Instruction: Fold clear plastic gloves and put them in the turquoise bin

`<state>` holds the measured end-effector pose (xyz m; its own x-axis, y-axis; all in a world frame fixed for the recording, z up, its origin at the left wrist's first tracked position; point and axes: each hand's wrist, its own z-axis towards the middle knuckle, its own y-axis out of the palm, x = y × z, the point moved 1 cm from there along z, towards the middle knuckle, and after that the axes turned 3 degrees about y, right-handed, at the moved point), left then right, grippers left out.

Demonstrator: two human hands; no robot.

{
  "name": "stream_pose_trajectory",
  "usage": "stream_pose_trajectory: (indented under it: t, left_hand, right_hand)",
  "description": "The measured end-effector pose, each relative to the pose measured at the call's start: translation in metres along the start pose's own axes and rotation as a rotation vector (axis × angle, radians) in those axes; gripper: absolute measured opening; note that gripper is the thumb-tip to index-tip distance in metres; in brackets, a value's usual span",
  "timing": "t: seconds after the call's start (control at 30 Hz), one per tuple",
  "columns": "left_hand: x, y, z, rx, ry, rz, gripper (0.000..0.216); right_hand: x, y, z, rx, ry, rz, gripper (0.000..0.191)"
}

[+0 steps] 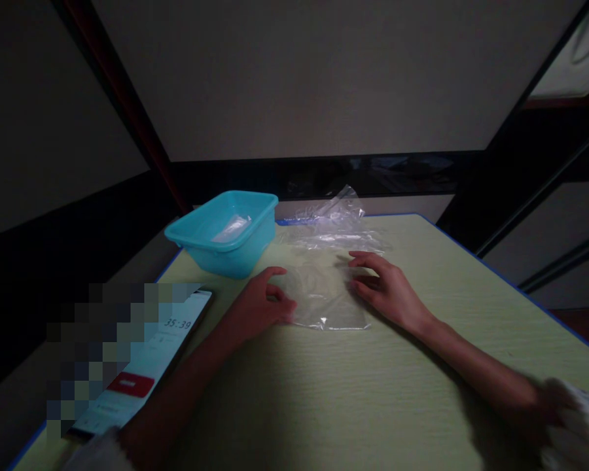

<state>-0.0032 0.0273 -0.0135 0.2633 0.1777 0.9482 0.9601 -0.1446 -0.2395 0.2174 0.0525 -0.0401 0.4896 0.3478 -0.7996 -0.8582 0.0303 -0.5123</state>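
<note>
A clear plastic bag (326,304) lies flat on the pale table, its near edge shiny. At its left side is my left hand (262,301), thumb and forefinger apart and the thumb tip touching the bag's near left corner. My right hand (385,288) hovers at or just over the bag's right edge, fingers curved and spread; whether it touches the plastic I cannot tell. Just beyond the flat bag lies a crumpled heap of clear plastic bags (336,222). A blue plastic basin (252,248) stands behind my left hand, with a folded clear bag (233,227) inside.
On the left of the table (319,405) lies a phone (147,360) with a lit screen showing a timer, close beside my left forearm; part of it is blurred out. The table has a blue edge. A dark-framed panel (304,85) rises behind it.
</note>
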Motion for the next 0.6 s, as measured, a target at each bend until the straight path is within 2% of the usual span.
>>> stream_pose_trajectory:
  t: [0.27, 0.43, 0.6]
  left_hand:
    - [0.005, -0.004, -0.006, 0.004, 0.1, 0.193, 0.055]
    - [0.006, -0.011, -0.01, -0.023, 0.068, 0.311, 0.064]
    - [0.002, -0.016, -0.01, -0.058, 0.056, 0.309, 0.067]
  right_hand:
    - [-0.005, -0.002, -0.003, -0.021, -0.107, -0.205, 0.025]
    - [-0.005, -0.002, -0.004, -0.034, -0.106, -0.263, 0.033]
    - [-0.004, -0.002, -0.005, -0.047, -0.113, -0.348, 0.033]
